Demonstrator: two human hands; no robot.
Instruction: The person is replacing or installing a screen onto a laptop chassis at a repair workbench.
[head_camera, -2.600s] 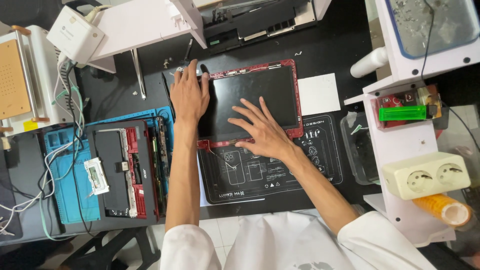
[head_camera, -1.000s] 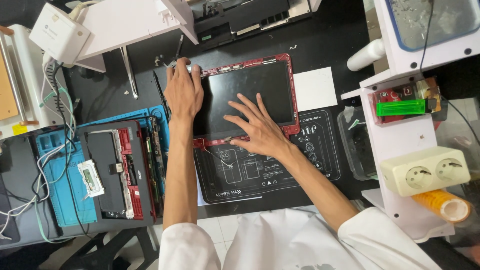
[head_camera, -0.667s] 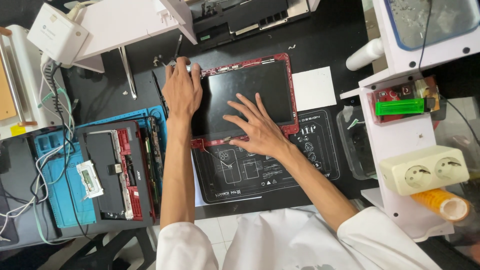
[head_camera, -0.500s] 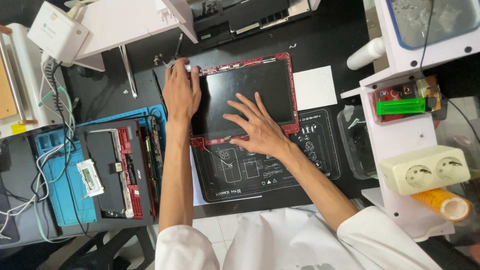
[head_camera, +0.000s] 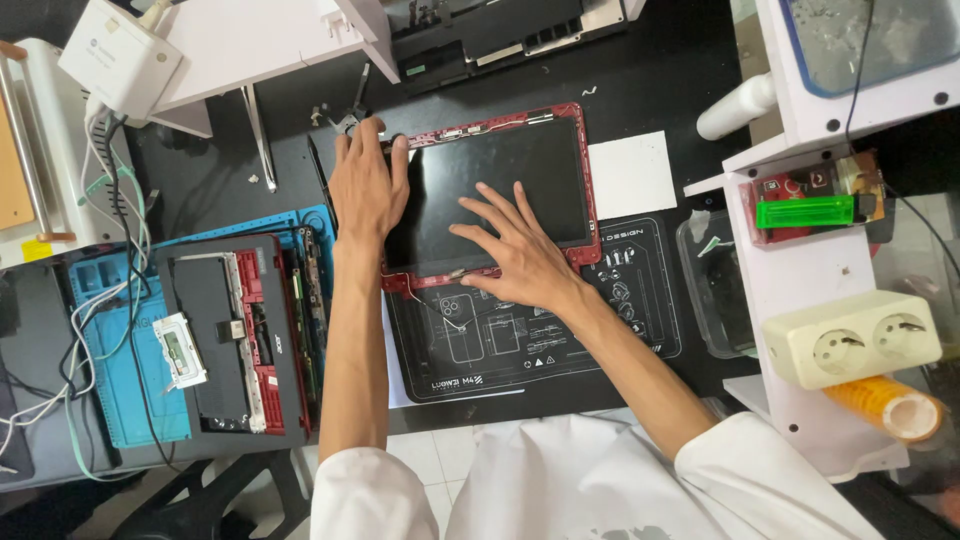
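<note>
Left hand (head_camera: 368, 185) lies flat, fingers together, on the top-left corner of the red-framed screen panel (head_camera: 500, 185) — no closed grip, palm pressing, fingertips over the frame edge. Right hand (head_camera: 515, 255) is spread wide, fingers apart, on the dark glass near the panel's lower edge; nothing clamped in it either. Panel sits flat on the black worktop (head_camera: 640, 70), its lower edge overlapping a black printed work mat (head_camera: 560, 340) that runs under the right wrist. Just right of the right hand's fingertips, past the frame — a white paper square (head_camera: 630, 175). Left of the left forearm: an opened laptop base (head_camera: 235, 340) with red trim on a blue mat (head_camera: 130, 400), loose cables (head_camera: 60, 340) beside it. Up and left of the left hand — a white box (head_camera: 120, 55) on a white shelf. Far right of the right arm: white rack with a green lighter (head_camera: 805, 212), a double socket block (head_camera: 850, 340), an orange tape roll (head_camera: 885, 405). Pale tiled floor (head_camera: 430, 460) shows below the worktop edge.
</note>
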